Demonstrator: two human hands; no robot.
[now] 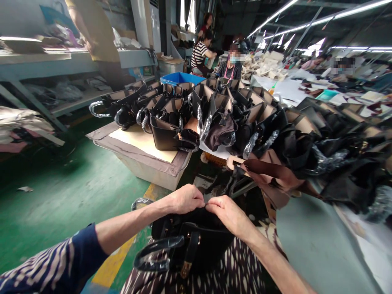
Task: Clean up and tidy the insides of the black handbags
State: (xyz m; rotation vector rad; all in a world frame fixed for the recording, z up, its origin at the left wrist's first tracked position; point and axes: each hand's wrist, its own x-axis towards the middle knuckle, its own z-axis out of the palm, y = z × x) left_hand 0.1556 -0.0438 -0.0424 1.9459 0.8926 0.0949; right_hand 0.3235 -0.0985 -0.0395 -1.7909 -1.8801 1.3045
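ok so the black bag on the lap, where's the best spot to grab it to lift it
Probably the plastic-wrapped handle of the black handbag, taken from the person's left side. It arches clear of the bag body toward that side, leaving an open loop to hook fingers through. The left hand and right hand are both pinching at the bag's top edge, so the top is occupied.

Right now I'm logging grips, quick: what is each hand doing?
Left hand: fingers pinched shut on the top edge of the black bag.
Right hand: fingers pinched shut on the same edge.
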